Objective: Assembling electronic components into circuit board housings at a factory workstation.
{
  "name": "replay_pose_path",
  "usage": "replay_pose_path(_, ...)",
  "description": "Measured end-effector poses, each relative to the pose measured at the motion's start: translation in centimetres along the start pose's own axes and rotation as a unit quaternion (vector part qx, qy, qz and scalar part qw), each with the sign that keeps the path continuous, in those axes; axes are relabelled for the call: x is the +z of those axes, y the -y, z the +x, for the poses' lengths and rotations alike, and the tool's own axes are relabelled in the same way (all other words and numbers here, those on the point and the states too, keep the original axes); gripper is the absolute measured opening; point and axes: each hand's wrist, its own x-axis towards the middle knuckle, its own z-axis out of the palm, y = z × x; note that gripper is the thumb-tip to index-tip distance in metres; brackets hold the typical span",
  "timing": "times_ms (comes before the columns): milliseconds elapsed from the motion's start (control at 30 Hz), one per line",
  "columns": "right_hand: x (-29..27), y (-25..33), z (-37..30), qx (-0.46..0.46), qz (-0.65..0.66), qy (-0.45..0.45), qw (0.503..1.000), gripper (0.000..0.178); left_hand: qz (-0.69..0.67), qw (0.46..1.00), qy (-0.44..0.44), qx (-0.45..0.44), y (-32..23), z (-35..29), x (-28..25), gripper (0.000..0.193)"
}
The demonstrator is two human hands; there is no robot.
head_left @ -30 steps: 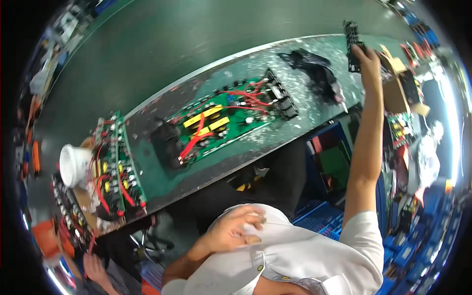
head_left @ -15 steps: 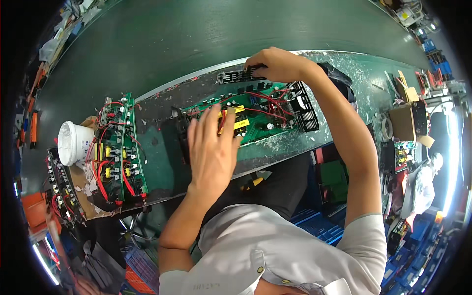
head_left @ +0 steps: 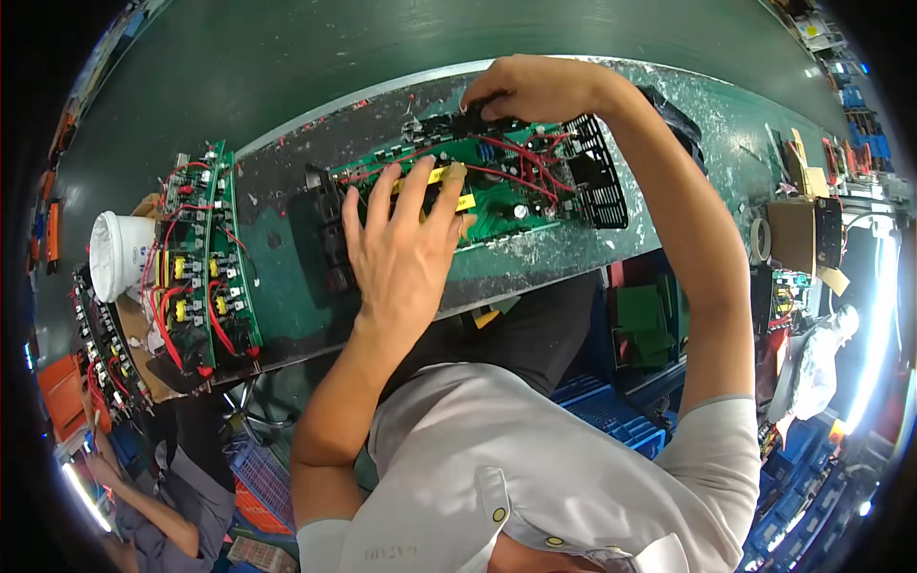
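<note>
At your left, a white tub (head_left: 117, 258) stands near a row of upright green boards (head_left: 222, 258) with red wires; you cannot tell from here what it contains. On your right, a cardboard box (head_left: 791, 234) sits with a pale roll of tape (head_left: 760, 240) just beside it, and its contents are hidden too. Below the edge of the surface (head_left: 291, 329), to the right of your legs, green pieces (head_left: 642, 320) lie together, with a blue crate (head_left: 611, 413) lower down.

Your left hand (head_left: 403, 250) is open, fingers spread apart and slightly bent, palm down over the left part of the circuit board (head_left: 504, 222). The fingertips reach the area of its yellow blocks (head_left: 465, 202), though you cannot tell how firmly they press. Your right hand (head_left: 523, 91) is curled, thumb and fingers closed on a dark slotted strip (head_left: 435, 128) along the board's far long edge; the grip covers part of it.

The circuit board lies on the surface in front of you, its long side running left to right, the right end a little farther away. It is green, with red wires looping across its right half. A black slotted panel (head_left: 600, 179) stands at its right end, and a black end piece (head_left: 331, 234) sits at its left, partly behind your fingers.
</note>
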Motion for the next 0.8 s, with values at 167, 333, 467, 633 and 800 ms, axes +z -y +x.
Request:
replay_pose_path(167,0.8,0.6,0.1,0.014,-0.02,-0.018,1.0,0.03,0.016,1.0,-0.001,-0.004,-0.1,-0.1,0.5,0.044)
replay_pose_path(333,2.3,0.8,-0.8,0.012,-0.07,-0.08,0.994,0.025,0.019,1.0,-0.012,-0.012,-0.3,-0.2,0.6,0.044)
replay_pose_path(467,3.5,1.6,-1.5,0.03,-0.104,-0.12,0.987,0.025,0.031,0.999,-0.017,-0.005,-0.3,-0.1,0.5,0.042)
replay_pose_path(633,4.2,2.6,-2.2,0.038,-0.116,-0.146,0.982,0.026,0.014,1.0,-0.013,-0.023,-0.3,-0.2,0.6,0.043)
replay_pose_path(800,5.1,2.6,-2.4,0.042,-0.099,-0.18,0.978,0.028,-0.004,1.0,-0.024,-0.017,0.0,-0.4,0.9,0.043)
